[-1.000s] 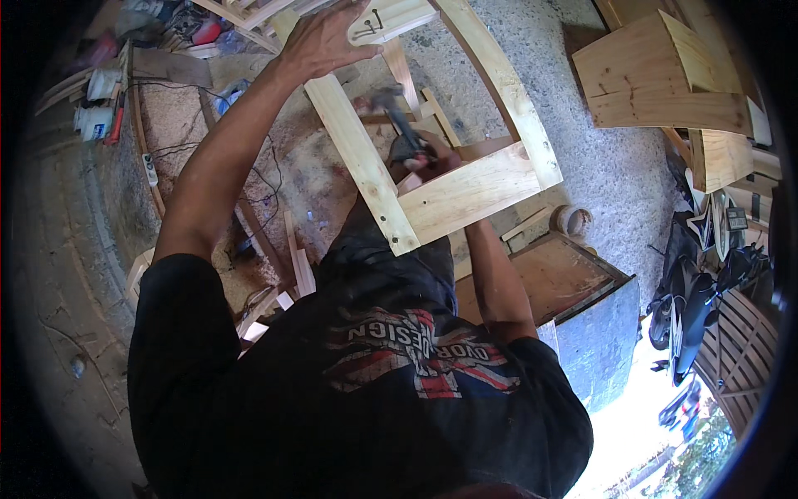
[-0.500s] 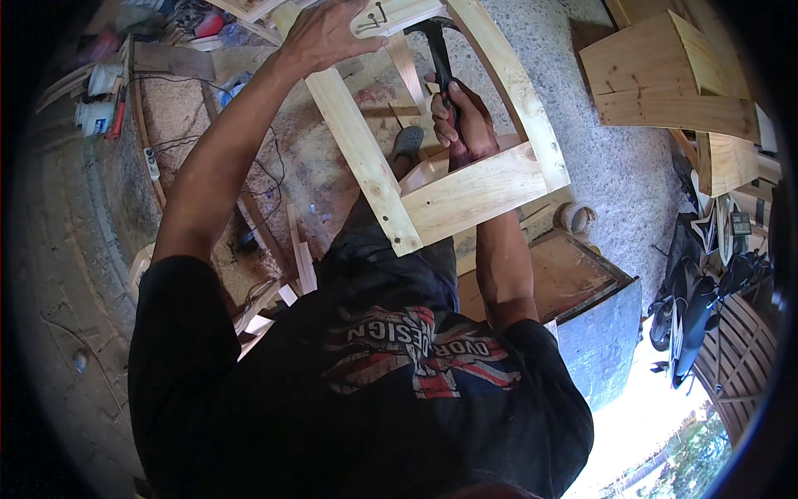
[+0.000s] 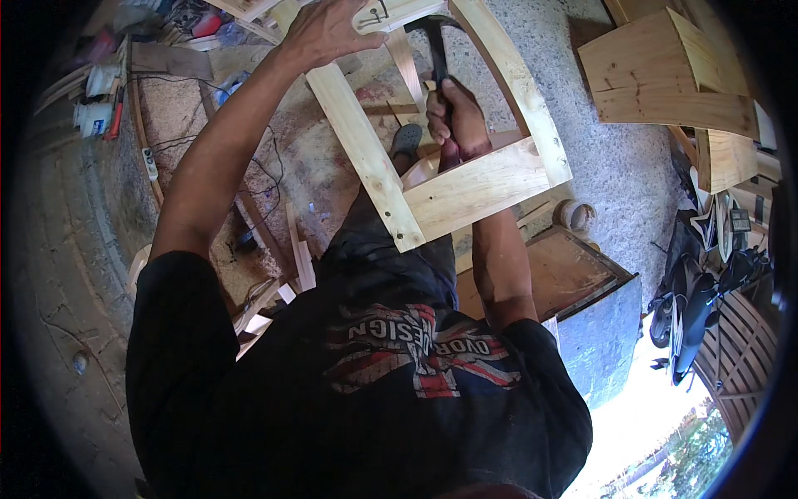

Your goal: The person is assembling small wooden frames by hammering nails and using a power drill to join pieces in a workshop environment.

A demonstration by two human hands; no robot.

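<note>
A pale wooden frame (image 3: 478, 195) with one curved side is held up in front of my body. My left hand (image 3: 331, 35) is closed over its far left part, thumb pointing right along the wood. Close to that thumb, a few dark nails (image 3: 374, 15) show against a pale wooden piece. My right hand (image 3: 459, 116) reaches up through the frame's opening, with the fingers wrapped round a claw hammer (image 3: 438, 51). The black hammer head is close under the far crosspiece; whether it touches is unclear. Part of the reddish handle is hidden by my palm.
A wooden cabinet-like piece (image 3: 665, 75) stands at the far right. Below it are a round tin (image 3: 575, 214), a brown-topped box (image 3: 565, 262) and a parked motorbike (image 3: 694, 291). Sawdust, a dark cord (image 3: 274, 170) and wood offcuts (image 3: 301, 258) lie at the left.
My right hand and the hammer have shifted slightly upward in the picture. The frame's near end has moved a little to the right and up; my left hand stays on it.
</note>
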